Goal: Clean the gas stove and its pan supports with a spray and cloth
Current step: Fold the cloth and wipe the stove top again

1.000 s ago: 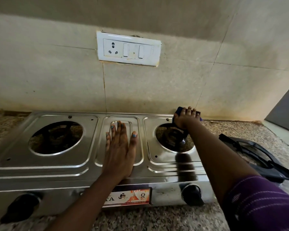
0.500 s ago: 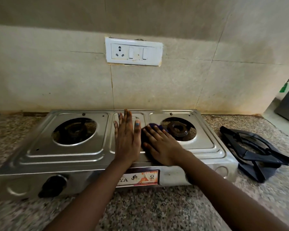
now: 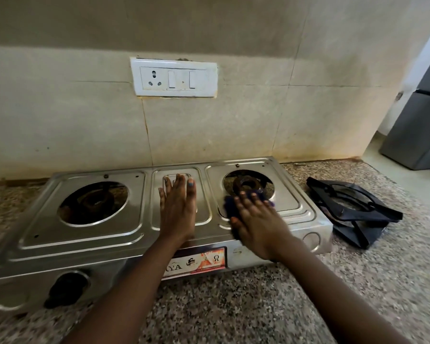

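Note:
A steel two-burner gas stove (image 3: 90, 234) stands on the granite counter, both burners bare. My left hand (image 3: 178, 207) lies flat, fingers straight, on the stove's middle panel. Just right of it, my right hand (image 3: 255, 219) presses a dark blue cloth (image 3: 230, 202) onto the steel in front of the right burner (image 3: 247, 186); the cloth shows only at my fingertips and beside my thumb. Two black pan supports (image 3: 353, 207) lie stacked on the counter to the right of the stove. No spray bottle is in view.
The tiled wall with a white socket plate (image 3: 174, 76) rises right behind the stove. A grey fridge (image 3: 420, 125) stands at the far right beyond the counter end. Speckled granite counter (image 3: 233, 306) stretches in front of the stove, whose black knob (image 3: 65, 289) faces me.
My right hand drew the cloth from behind the right burner toward the middle, then slid it right along the burner's front. The left hand stayed flat on the middle panel. The camera pulled back.

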